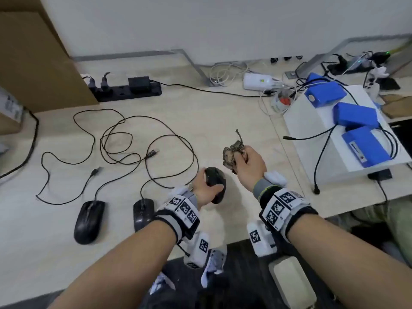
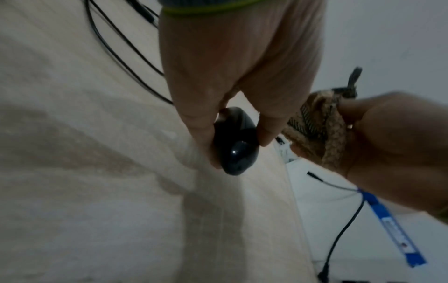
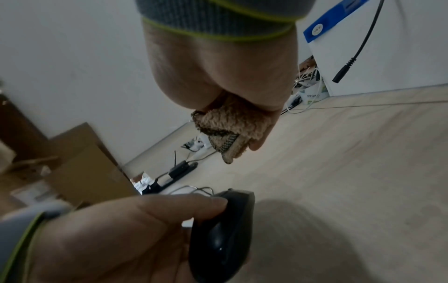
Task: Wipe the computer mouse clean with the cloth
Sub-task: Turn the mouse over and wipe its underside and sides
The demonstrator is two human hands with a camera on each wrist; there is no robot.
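Note:
My left hand (image 1: 206,186) grips a black computer mouse (image 1: 215,178) between thumb and fingers, a little above the light wooden table (image 1: 200,121). The same mouse (image 2: 236,141) shows glossy in the left wrist view and large and dark (image 3: 220,235) in the right wrist view. To its right and slightly higher, my right hand (image 1: 247,163) holds a bunched brown fuzzy cloth (image 1: 231,153), one corner sticking up. The cloth (image 3: 227,132) hangs from the fist, apart from the mouse. In the left wrist view the cloth (image 2: 315,124) sits just right of the left fingertips.
Two more black mice (image 1: 89,219) (image 1: 142,210) lie on the table at the left, with looped black cables (image 1: 133,143) behind them. A black power strip (image 1: 129,89) sits near the wall. A white box (image 1: 312,130) with blue packs (image 1: 354,117) stands at the right.

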